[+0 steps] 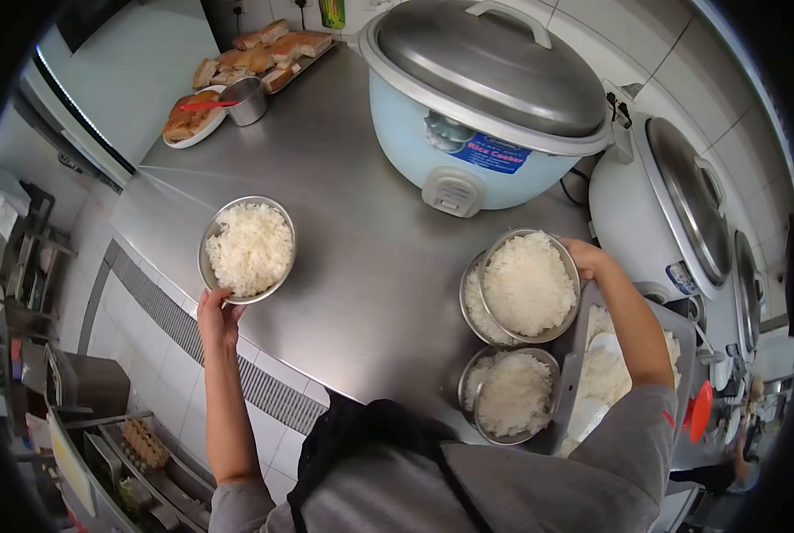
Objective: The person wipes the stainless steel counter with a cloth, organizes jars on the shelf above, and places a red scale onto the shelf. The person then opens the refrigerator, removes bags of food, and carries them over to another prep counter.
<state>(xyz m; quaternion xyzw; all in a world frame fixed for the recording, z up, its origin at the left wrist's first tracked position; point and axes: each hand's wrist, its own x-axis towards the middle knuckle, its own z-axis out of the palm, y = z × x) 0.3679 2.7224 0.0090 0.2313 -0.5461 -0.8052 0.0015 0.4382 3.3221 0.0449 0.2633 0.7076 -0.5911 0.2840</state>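
My left hand grips the near edge of a metal bowl, heaped with white rice, at the left of the steel counter. On the other side, my right hand has hold of the far right rim of a second rice-filled metal bowl. That bowl overlaps another bowl of rice beneath it. Closer to my body, more metal bowls with rice sit overlapped. Under my right forearm lies a grey plastic tub containing rice and a pale scoop.
A large light-blue rice cooker with a metal lid stands at the back. More cookers line the right wall. Bread pieces on a tray, a white dish and a metal cup are at the far left.
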